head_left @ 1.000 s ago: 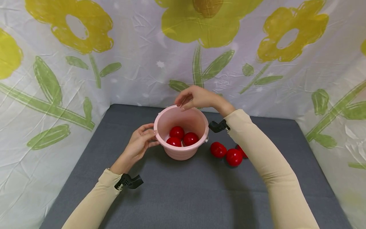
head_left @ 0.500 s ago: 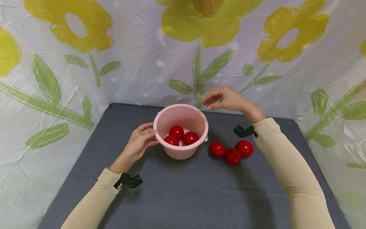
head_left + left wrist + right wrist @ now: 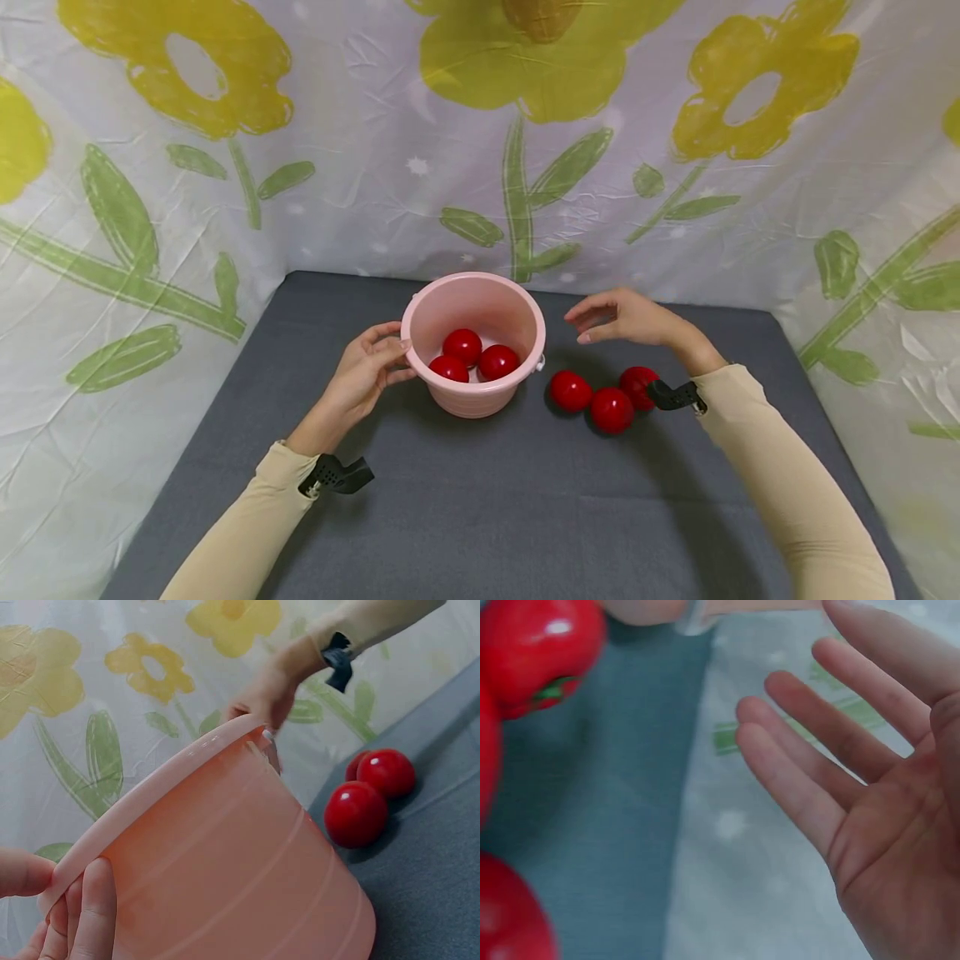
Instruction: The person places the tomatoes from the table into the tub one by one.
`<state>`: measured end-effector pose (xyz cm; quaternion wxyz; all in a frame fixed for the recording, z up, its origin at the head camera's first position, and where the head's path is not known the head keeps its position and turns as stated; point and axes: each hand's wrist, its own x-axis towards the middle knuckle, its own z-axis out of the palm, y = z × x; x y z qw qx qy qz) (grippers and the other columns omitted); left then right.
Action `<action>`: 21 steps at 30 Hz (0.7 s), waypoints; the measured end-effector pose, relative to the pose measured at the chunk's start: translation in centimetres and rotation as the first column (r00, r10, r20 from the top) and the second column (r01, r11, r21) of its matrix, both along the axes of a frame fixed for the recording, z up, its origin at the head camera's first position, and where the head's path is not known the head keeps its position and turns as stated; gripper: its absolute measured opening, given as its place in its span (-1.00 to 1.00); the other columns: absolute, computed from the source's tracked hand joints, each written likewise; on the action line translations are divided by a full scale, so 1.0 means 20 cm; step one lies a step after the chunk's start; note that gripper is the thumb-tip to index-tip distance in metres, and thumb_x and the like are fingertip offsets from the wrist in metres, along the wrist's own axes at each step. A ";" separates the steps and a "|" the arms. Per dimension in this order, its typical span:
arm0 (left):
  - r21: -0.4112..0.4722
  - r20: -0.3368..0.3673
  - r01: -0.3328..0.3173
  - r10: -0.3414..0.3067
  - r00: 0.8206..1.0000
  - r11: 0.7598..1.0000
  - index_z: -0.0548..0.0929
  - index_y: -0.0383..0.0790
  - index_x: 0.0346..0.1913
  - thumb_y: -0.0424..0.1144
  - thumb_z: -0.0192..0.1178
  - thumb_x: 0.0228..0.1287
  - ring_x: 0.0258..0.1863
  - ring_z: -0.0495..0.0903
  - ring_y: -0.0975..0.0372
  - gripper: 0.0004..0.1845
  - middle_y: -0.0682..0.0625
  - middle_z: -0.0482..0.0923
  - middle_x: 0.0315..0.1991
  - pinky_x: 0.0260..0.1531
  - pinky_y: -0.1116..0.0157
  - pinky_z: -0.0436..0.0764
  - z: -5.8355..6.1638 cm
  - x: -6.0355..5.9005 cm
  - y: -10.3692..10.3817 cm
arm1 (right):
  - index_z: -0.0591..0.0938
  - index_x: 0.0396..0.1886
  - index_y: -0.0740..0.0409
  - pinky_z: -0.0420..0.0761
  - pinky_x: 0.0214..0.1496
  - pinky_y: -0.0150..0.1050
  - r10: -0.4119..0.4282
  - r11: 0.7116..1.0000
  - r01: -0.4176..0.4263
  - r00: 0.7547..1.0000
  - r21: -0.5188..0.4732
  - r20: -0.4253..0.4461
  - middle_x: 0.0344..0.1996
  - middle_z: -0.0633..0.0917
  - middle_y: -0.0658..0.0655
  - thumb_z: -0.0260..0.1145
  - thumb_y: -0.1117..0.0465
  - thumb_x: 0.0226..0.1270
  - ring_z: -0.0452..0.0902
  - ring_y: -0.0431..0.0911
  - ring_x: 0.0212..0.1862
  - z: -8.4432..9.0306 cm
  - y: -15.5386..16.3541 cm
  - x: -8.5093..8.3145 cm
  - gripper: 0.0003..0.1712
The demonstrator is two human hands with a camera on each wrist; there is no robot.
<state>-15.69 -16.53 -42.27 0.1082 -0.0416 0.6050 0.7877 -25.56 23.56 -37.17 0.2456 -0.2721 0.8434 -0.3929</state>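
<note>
The left hand holds the pink bucket by its rim, with the fingers curled round the edge. The bucket stands on the grey counter, about in the middle. Three red balls lie inside it, close together at the bottom.

The right hand holds nothing. Its fingers are apart and nearly straight, with the palm open. It hangs in the air just beside the bucket, above three more red balls that sit on the counter in a little bunch to the right.

This looks like the step between one ball and the next: half of the balls are in, and the empty hand is over the ones outside. The next move calls for the hand to go down, close softly round one ball, lift it over the rim and let it go, while the other hand keeps the bucket from tipping.

The bucket is smooth plastic, round, wider at the top, with faint rings on its side. The balls are shiny, hard and round, so they may roll when touched. One may have a tiny green spot, but that view is blurry. The counter looks like soft cloth
</note>
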 end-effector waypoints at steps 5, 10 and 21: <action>0.006 -0.001 -0.001 0.001 1.000 1.000 0.25 -0.24 0.26 -0.40 0.14 0.40 -0.38 0.64 0.33 -0.54 0.13 0.62 -0.30 -0.31 0.39 0.77 0.00 0.00 0.00 | 0.61 0.20 0.11 0.70 0.14 -0.15 0.062 0.997 -0.064 0.996 0.039 0.056 0.22 0.61 0.31 0.49 0.15 0.19 0.57 0.26 0.21 -0.11 0.01 0.04 -0.44; -0.003 0.005 -0.005 0.005 1.000 1.000 0.24 -0.25 0.27 -0.39 0.15 0.39 -0.38 0.65 0.33 -0.53 0.13 0.62 -0.30 -0.30 0.38 0.77 0.01 0.01 0.00 | 0.58 0.24 0.20 0.63 0.25 0.01 0.117 0.989 -0.125 0.988 0.079 0.104 0.24 0.60 0.32 0.50 0.17 0.16 0.54 0.27 0.24 -0.21 0.00 0.06 -0.38; 0.019 0.005 -0.003 0.003 1.000 1.000 0.24 -0.24 0.26 -0.40 0.16 0.39 -0.39 0.66 0.33 -0.52 0.12 0.63 -0.29 -0.31 0.38 0.77 0.00 0.01 0.00 | 0.56 0.27 0.20 0.59 0.30 0.07 0.154 0.977 -0.175 0.974 0.119 0.168 0.20 0.66 0.18 0.49 0.19 0.18 0.56 0.15 0.24 -0.30 -0.01 0.06 -0.36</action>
